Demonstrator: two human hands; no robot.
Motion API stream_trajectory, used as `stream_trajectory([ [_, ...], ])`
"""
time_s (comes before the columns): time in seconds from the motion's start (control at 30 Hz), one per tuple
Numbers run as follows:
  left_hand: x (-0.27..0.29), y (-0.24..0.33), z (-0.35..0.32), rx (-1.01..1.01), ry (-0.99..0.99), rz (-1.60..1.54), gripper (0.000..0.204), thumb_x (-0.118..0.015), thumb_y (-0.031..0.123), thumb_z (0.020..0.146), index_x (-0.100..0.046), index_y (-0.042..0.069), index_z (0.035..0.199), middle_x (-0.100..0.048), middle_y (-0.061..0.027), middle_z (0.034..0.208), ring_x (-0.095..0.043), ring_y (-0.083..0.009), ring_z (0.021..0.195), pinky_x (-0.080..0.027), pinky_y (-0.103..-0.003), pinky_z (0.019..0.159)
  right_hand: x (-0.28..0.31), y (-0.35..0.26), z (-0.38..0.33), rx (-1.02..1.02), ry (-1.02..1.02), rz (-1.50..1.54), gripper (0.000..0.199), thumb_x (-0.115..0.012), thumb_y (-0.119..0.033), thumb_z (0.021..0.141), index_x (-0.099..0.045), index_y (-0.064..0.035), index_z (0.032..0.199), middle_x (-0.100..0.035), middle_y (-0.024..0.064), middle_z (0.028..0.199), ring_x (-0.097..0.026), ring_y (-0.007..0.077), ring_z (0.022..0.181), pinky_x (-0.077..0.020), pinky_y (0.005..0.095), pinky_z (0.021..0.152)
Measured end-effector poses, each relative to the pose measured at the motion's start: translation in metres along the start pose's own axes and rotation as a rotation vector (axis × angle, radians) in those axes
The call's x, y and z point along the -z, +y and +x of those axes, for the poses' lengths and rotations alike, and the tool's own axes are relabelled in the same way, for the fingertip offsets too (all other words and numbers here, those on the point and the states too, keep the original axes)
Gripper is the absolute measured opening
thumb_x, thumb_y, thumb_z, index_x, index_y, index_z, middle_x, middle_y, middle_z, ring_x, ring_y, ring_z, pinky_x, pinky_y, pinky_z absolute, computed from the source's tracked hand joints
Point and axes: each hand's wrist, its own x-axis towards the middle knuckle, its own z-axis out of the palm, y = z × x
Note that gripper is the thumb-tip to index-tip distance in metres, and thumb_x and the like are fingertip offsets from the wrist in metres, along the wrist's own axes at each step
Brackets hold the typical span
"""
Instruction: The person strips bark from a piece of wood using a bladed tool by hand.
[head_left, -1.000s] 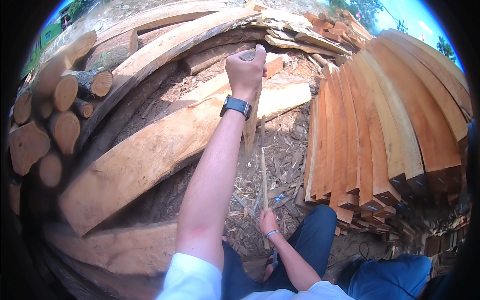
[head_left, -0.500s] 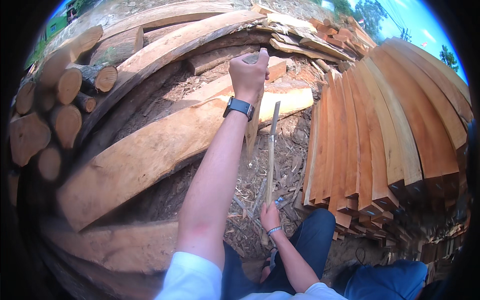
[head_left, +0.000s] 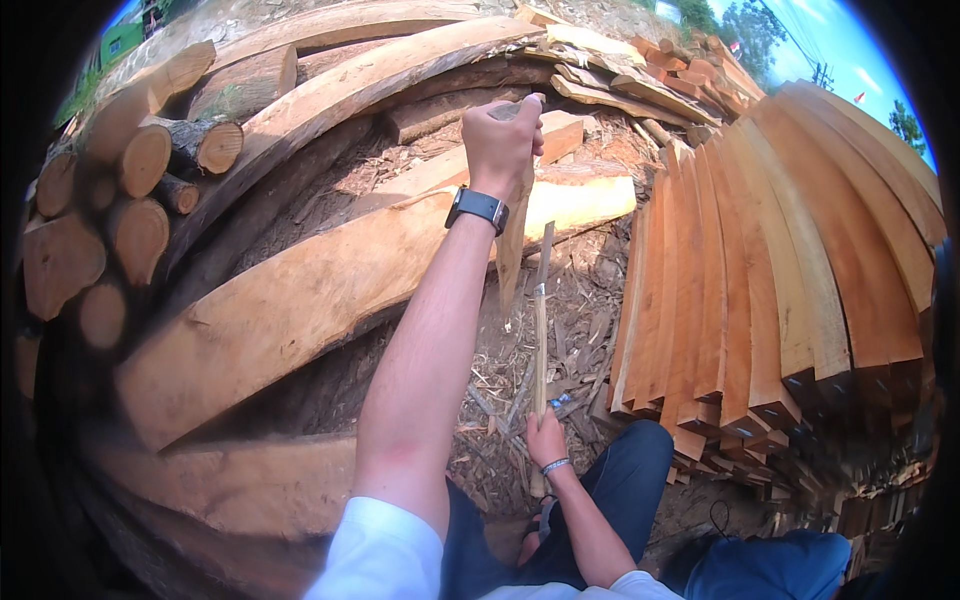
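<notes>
My left hand (head_left: 500, 143), with a dark watch on its wrist, is stretched far forward and closed around the upper end of a wooden stake (head_left: 513, 250). The stake hangs down behind my wrist and narrows to a point above the chip-strewn ground. Low in front of my knees, my right hand (head_left: 546, 440), wearing a bracelet, grips the pale wooden handle of a long-handled knife (head_left: 541, 350). Its narrow grey blade points up and away, to the right of the stake and apart from it. Behind the stake lies a thick, pale sawn slab (head_left: 290, 285).
Sawn beams (head_left: 740, 290) are stacked high at the right. Cut logs (head_left: 140, 235) are piled at the left. A long curved slab (head_left: 340, 85) and rough offcuts (head_left: 630, 90) lie at the back. Another plank (head_left: 240, 480) is at near left; blue fabric (head_left: 770, 565) shows at lower right.
The knife blade has dropped a little, and my right hand has shifted slightly downward. My left hand keeps its hold on the stake. The whole view has moved slightly.
</notes>
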Motion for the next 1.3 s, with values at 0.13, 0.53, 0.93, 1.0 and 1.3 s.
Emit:
stream_trajectory([
  [0.13, -0.018, 0.007, -0.002, 0.018, -0.015, -0.051, 0.031, -0.065, 0.019, 0.086, -0.064, -0.004, 0.067, -0.061, -0.0093, 0.058, -0.058, -0.0141, 0.047, -0.048, -0.027, 0.044, -0.053, 0.084, 0.000, -0.090, -0.065, -0.193, 0.033, -0.054, -0.025, 0.091, -0.057, 0.0079, 0.092, -0.063, 0.0307, 0.076, -0.065, 0.0452, 0.074, -0.0524, 0.0514, 0.069],
  [0.53, 0.005, 0.010, 0.006, 0.025, 0.015, -0.015, 0.032, -0.065, 0.020, 0.083, -0.063, -0.003, 0.061, -0.059, -0.0076, 0.053, -0.057, -0.0134, 0.043, -0.046, -0.027, 0.042, 0.026, -0.024, -0.012, -0.221, -0.329, -0.016, 0.044, -0.056, -0.031, 0.090, -0.054, 0.0097, 0.105, -0.065, 0.0330, 0.085, -0.067, 0.0434, 0.077, -0.0541, 0.0489, 0.073],
  [0.93, 0.010, 0.007, 0.007, 0.119, -0.433, -0.095, 0.032, -0.067, 0.030, 0.087, -0.066, 0.000, 0.074, -0.064, -0.0080, 0.066, -0.063, -0.0171, 0.059, -0.050, -0.029, 0.056, -0.021, 0.041, -0.022, -0.261, -0.496, -0.052, 0.038, -0.054, -0.028, 0.092, -0.052, 0.0091, 0.097, -0.064, 0.0185, 0.067, -0.063, 0.0267, 0.046, -0.0523, 0.0384, 0.045],
  [1.0, 0.014, 0.006, 0.011, 0.107, -0.482, -0.076, 0.032, -0.068, 0.031, 0.086, -0.067, 0.001, 0.077, -0.064, -0.0063, 0.068, -0.065, -0.0154, 0.065, -0.050, -0.028, 0.061, -0.021, 0.042, -0.022, -0.257, -0.497, -0.013, 0.037, -0.054, -0.028, 0.091, -0.052, 0.0087, 0.097, -0.064, 0.0188, 0.066, -0.063, 0.0270, 0.046, -0.0526, 0.0387, 0.045],
  [1.3, 0.047, 0.000, 0.018, 0.020, -0.182, -0.124, 0.037, -0.077, 0.033, 0.081, -0.066, 0.003, 0.099, -0.066, -0.0052, 0.075, -0.065, -0.0130, 0.070, -0.050, -0.027, 0.069, -0.041, 0.066, -0.013, -0.079, -0.149, -0.079, 0.032, -0.057, -0.023, 0.089, -0.052, 0.0067, 0.100, -0.065, 0.0224, 0.071, -0.065, 0.0290, 0.050, -0.0540, 0.0405, 0.048],
])
